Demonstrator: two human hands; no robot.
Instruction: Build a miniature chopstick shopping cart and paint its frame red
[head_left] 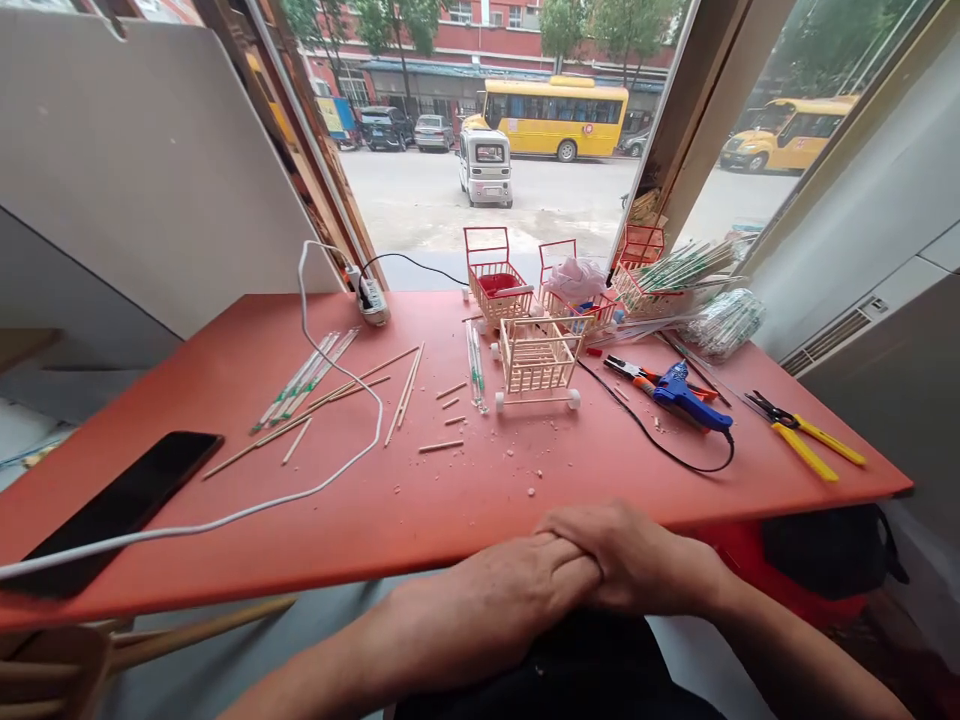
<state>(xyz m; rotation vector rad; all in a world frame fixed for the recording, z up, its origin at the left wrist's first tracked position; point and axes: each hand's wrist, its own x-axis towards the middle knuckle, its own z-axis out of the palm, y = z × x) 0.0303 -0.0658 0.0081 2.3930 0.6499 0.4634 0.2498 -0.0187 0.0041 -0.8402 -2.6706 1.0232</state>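
My two hands rest together below the near edge of the orange table [420,510]. My right hand [637,565] lies on top of my left hand [517,590], its fingers flat across it and holding no object. The left hand's fingers are hidden under the right one. Nearest things on the table are wood crumbs and short stick pieces [441,446]. Farther off stands a small wooden stick cart [536,365] on white wheels.
A blue glue gun [686,392] with a black cord and yellow pliers [806,440] lie at the right. Chopsticks [315,395], a white cable [300,490] and a black phone [120,505] lie at the left. Red wire carts [495,280] and packed chopsticks [720,322] stand by the window.
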